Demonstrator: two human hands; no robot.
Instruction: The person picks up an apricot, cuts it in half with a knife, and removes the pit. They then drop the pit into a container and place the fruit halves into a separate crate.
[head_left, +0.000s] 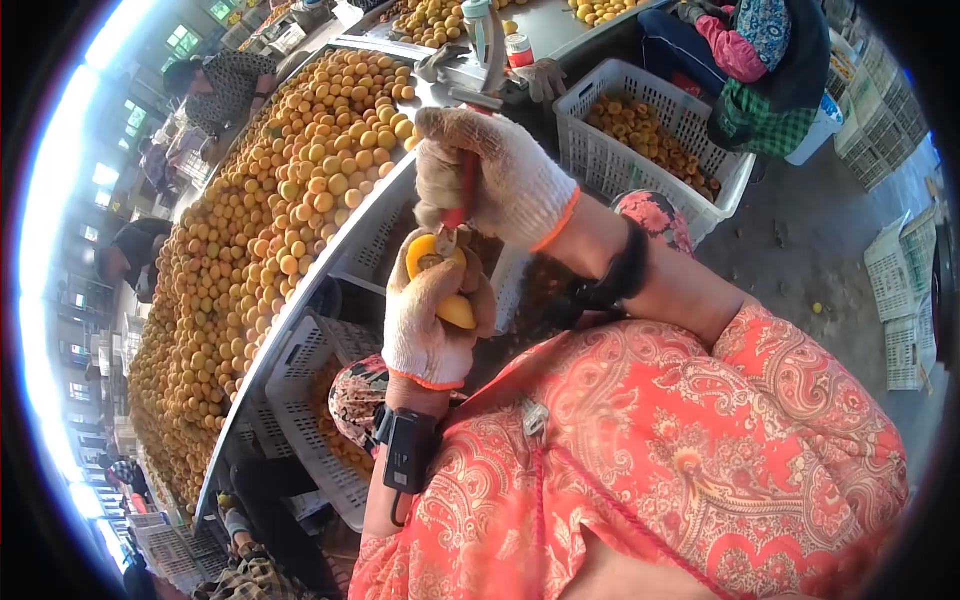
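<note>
My left hand (435, 315), in a white cotton glove with an orange cuff, is closed around a cut apricot (422, 254). Its yellow flesh shows at the top, and another yellow part (456, 312) of fruit shows between the fingers. Just above, my right hand (500, 170), gloved the same way, is wrapped round a red-handled metal tool (468, 185). The tool points down, its metal tip right at the apricot's cut opening. Most of the handle is hidden by my fingers.
A large heap of apricots (270, 210) covers the metal-edged table at left. White crates with cut apricots stand at the right (650, 135) and below the table (300, 385). A red-and-white jar (518, 50) and a spare glove (542, 80) lie ahead. Co-workers sit around.
</note>
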